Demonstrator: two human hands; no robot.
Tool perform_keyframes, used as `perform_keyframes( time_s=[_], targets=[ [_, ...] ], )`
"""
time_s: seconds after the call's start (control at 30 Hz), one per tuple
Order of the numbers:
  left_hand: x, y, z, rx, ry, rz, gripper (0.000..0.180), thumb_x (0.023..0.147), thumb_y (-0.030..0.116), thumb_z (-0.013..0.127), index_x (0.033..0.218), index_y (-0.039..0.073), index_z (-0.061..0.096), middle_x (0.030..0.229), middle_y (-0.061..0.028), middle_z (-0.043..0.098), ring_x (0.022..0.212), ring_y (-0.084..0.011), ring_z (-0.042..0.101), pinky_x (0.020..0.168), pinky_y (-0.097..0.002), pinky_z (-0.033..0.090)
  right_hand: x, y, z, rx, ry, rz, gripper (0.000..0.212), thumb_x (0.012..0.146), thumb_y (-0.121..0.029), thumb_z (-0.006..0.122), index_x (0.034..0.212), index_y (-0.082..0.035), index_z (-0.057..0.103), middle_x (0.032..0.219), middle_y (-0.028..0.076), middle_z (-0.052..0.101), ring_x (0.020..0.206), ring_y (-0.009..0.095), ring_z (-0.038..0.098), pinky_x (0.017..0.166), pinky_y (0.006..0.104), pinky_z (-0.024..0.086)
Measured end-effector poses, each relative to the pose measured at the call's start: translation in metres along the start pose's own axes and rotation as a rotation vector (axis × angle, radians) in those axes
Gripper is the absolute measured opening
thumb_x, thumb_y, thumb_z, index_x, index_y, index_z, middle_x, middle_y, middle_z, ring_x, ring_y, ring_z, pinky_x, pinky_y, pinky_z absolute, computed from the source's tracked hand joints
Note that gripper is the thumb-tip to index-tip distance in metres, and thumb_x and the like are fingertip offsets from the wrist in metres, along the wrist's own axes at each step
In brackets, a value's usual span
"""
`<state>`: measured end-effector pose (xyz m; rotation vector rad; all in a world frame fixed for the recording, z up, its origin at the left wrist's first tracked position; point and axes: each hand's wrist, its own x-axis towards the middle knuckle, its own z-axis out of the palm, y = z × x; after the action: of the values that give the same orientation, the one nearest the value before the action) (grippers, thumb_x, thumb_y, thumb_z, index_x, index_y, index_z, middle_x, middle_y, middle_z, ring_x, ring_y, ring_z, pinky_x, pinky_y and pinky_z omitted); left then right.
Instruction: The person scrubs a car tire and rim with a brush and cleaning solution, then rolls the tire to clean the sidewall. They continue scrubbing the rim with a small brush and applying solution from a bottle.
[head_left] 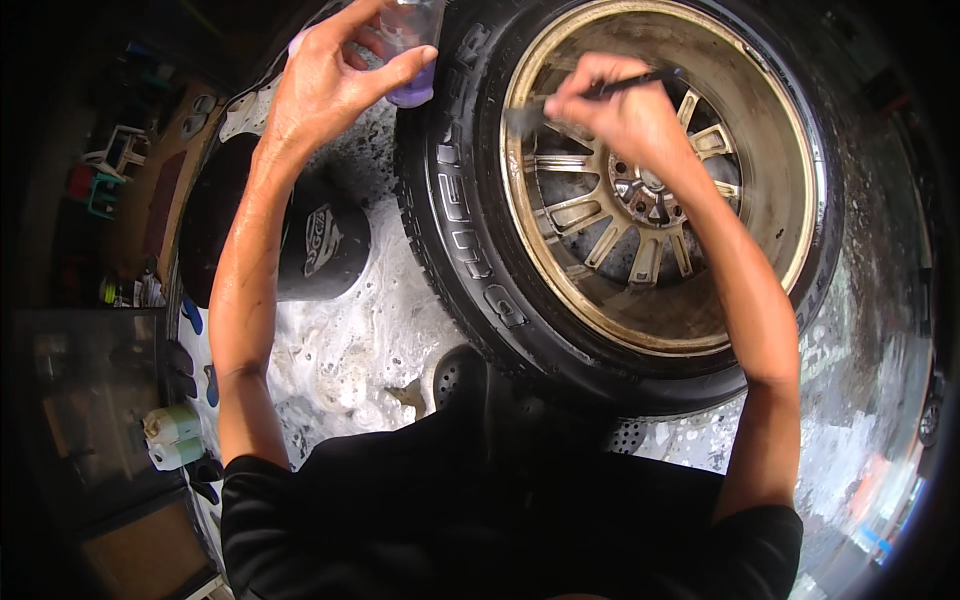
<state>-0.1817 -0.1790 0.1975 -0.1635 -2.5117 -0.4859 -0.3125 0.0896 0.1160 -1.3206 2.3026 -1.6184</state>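
At the top, my left hand (335, 85) is closed round a clear container (408, 85) with purple liquid in its lower part; its upper end is cut off by the picture edge. My right hand (625, 105), blurred by motion, grips a black-handled brush (640, 82). The brush's greyish head is at the left inner rim of the wheel (532, 245). This metal wheel has several spokes and brownish grime on its rim and barrel. Around it is a black tire (470, 225) with raised lettering, lying on its side on the ground.
White foam covers the wet ground (350, 350) left of the tire. A black bucket (325, 245) stands there, beside my left forearm. Jugs of pale liquid (172, 437) and several shoes (190, 316) line the far left. My perforated dark footwear (450, 380) shows at the tire's near edge.
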Motion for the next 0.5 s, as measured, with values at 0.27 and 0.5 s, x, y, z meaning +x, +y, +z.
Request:
perform_keyframes(
  time_s=[0.27, 0.5],
  targets=[
    [-0.003, 0.020, -0.010, -0.160, 0.018, -0.051, 0.041, 0.076, 0.022, 0.084, 0.107, 0.001, 0.066, 0.082, -0.0031, 0.066, 0.073, -0.0091, 0.059, 0.067, -0.0272, 0.050, -0.054, -0.042, 0.015, -0.112, -0.388, 0.006, 0.022, 0.082, -0.004, 0.079, 0.070, -0.005, 0.061, 0.068, 0.002, 0.061, 0.063, 0.007, 0.054, 0.056, 0.0234, 0.042],
    [0.004, 0.043, -0.008, -0.297, -0.042, -0.108, 0.042, 0.077, 0.021, 0.083, 0.111, 0.002, 0.067, 0.087, -0.0026, 0.069, 0.076, -0.0082, 0.061, 0.070, -0.0259, 0.051, 0.003, -0.001, 0.005, -0.070, 0.117, 0.043, 0.019, 0.083, -0.017, 0.079, 0.075, -0.006, 0.065, 0.065, 0.001, 0.061, 0.059, 0.008, 0.055, 0.054, 0.0283, 0.044]
  ],
)
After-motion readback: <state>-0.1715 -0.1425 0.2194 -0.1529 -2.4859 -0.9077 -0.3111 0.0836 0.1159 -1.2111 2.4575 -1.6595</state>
